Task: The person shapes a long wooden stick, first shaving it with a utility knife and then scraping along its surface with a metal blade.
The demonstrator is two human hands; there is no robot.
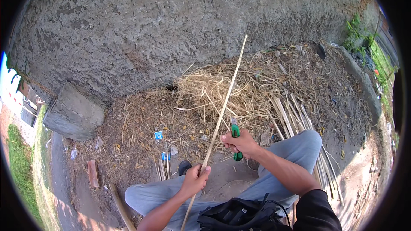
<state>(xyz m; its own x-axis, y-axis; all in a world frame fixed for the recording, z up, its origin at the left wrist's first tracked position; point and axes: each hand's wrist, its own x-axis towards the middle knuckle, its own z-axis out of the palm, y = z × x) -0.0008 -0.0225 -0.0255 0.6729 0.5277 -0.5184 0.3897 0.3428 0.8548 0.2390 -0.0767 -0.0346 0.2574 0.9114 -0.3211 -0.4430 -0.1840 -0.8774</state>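
A long, pale bamboo strip slants from my lap up toward the wall. My left hand is closed around its lower part, thumb along the strip. Just right of the strip, my right hand grips a green utility knife held upright, its grey blade end pointing away from me. The knife appears slightly apart from the strip. Beyond both hands lies a heap of thin straw-coloured shavings on the ground.
A rough grey wall rises behind the shavings. Several split bamboo strips lie by my right knee. A concrete block sits at far left, a brick piece nearer. A black bag rests at my lap.
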